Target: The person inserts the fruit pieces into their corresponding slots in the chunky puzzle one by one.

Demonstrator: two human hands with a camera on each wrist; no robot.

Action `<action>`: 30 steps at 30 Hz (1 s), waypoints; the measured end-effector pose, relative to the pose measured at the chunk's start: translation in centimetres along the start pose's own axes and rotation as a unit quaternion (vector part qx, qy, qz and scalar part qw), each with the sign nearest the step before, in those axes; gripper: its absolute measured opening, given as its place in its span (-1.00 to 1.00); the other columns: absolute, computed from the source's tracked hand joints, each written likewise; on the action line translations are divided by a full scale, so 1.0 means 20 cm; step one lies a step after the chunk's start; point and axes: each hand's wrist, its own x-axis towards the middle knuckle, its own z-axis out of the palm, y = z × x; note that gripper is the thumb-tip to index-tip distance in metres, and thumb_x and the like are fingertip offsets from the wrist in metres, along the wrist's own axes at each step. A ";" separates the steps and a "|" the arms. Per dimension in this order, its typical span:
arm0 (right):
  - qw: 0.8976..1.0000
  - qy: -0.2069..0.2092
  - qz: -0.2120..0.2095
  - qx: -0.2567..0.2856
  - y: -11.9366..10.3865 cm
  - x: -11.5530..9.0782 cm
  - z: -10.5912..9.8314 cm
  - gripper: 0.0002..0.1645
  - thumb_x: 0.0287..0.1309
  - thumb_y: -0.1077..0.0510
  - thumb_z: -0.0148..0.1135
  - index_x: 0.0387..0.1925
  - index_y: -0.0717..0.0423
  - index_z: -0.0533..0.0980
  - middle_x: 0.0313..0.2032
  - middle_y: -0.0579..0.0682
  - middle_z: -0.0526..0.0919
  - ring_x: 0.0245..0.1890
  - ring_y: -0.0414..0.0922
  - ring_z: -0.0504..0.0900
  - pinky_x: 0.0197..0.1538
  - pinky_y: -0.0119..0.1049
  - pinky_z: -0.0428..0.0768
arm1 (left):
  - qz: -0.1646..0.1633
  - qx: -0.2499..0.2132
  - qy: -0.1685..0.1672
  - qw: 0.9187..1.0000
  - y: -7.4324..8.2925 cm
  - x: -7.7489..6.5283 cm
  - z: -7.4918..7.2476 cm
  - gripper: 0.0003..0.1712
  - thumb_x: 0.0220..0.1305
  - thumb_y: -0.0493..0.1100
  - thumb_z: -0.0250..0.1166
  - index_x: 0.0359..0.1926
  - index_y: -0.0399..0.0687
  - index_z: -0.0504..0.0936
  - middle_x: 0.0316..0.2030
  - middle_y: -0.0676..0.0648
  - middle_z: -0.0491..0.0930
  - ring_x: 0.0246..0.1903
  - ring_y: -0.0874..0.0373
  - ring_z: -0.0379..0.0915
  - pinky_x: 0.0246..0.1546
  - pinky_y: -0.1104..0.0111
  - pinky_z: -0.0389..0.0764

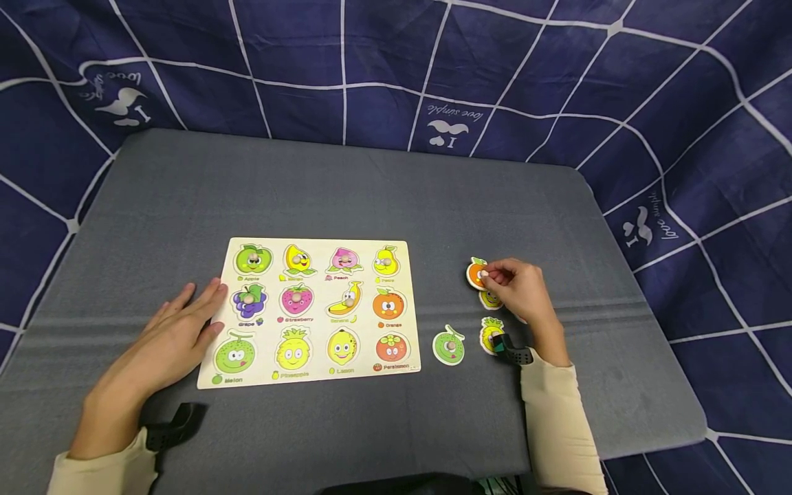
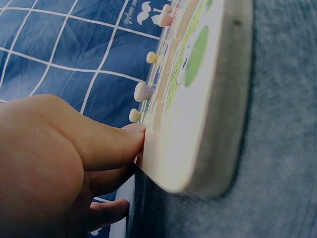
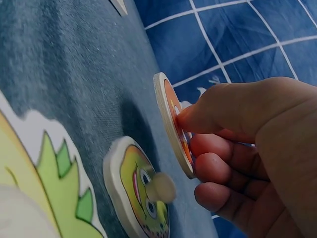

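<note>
My right hand (image 1: pixel 524 292) pinches an orange puzzle piece (image 1: pixel 475 273) by its small knob. In the right wrist view this piece (image 3: pixel 169 124) is raised and tilted off the cloth, above a smiling lemon piece (image 3: pixel 130 186). A pineapple piece (image 1: pixel 491 334) and a green melon piece (image 1: pixel 449 346) lie nearer to me; a further piece is mostly hidden behind the right wrist. My left hand (image 1: pixel 163 344) lies with extended fingers along the left edge of the fruit board (image 1: pixel 315 380), thumb touching it. Knobs stand on the board's upper-row fruits, grape, strawberry and banana; its orange picture is flat.
A grey cloth-covered table (image 1: pixel 371 185) carries the board and pieces. A dark blue checked curtain (image 1: pixel 297 41) rises behind the table and at both sides. Black camera straps (image 1: pixel 176 427) are on both wrists.
</note>
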 end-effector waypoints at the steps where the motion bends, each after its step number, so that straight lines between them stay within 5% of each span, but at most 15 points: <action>1: 1.000 -0.002 -0.002 0.001 -0.01 0.00 0.01 -0.89 0.08 0.29 0.43 -0.36 0.30 0.67 -0.51 0.04 0.66 -0.56 -0.21 0.53 -0.51 -0.54 0.45 | -0.001 0.001 -0.001 1.000 0.00 0.00 0.00 -0.31 0.47 -0.25 0.10 0.48 -0.39 0.06 0.47 -0.38 -0.03 0.44 -0.47 -0.31 0.28 -0.39 -0.24; 30: 0.995 -0.037 -0.089 0.020 -0.18 -0.01 0.09 -0.93 0.00 0.35 0.45 -0.42 0.26 0.69 -0.54 -0.07 0.62 -0.55 -0.23 0.53 -0.47 -0.50 0.48 | -0.008 0.007 -0.003 1.000 0.01 0.01 0.00 -0.31 0.45 -0.27 0.12 0.46 -0.43 0.07 0.46 -0.40 -0.02 0.43 -0.48 -0.28 0.27 -0.40 -0.21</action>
